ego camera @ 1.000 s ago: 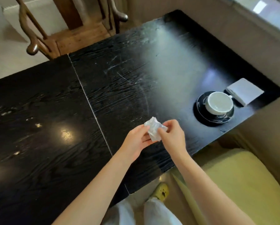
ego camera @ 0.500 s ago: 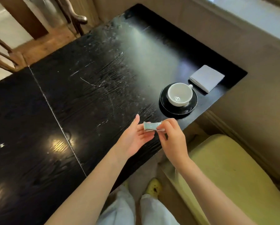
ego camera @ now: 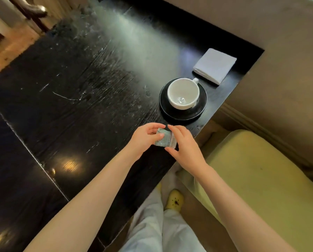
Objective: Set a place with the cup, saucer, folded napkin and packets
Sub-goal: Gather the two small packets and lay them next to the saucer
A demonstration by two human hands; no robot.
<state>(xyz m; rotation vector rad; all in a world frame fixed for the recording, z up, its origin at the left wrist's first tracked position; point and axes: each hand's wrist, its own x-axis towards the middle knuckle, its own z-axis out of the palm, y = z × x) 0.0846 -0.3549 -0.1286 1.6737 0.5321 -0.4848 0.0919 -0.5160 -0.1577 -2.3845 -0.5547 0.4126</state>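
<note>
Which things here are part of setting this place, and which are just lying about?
Job: cup, saucer, napkin, packets pinched between left hand and right hand.
Just there: table, yellow seat, wooden chair.

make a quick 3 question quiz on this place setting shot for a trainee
1. True or false: the white cup stands on the folded napkin.
2. Where are the packets? A inside the cup; B on top of the napkin; C held between both hands.
3. Fill in: the cup's handle points toward the ____.

Key
1. False: it stands on the black saucer.
2. C: the left hand and the right hand hold them above the table edge.
3. napkin
</note>
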